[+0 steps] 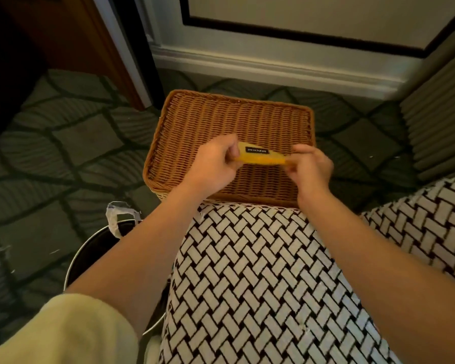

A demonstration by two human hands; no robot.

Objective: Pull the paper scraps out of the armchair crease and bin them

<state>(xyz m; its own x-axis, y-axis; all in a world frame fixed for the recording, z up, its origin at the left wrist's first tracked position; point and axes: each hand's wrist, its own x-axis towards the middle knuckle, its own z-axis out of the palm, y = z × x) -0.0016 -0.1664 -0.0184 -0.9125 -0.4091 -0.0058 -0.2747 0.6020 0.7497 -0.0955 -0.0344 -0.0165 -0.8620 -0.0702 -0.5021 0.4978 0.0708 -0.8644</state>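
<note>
Wicker basket point(221, 122) below; left hand point(213, 164), right hand point(310, 166) pinch yellow scrap point(260, 156), axis left-right.

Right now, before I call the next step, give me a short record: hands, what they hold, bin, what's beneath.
left hand: pinches the left end of the yellow piece
right hand: pinches its right end
yellow piece: black label on top, held above the wicker basket
wicker basket: on the carpet, beyond the armchair
bin: lower left beside the armchair, lined, partly hidden by the left forearm
armchair crease: not in view
</note>
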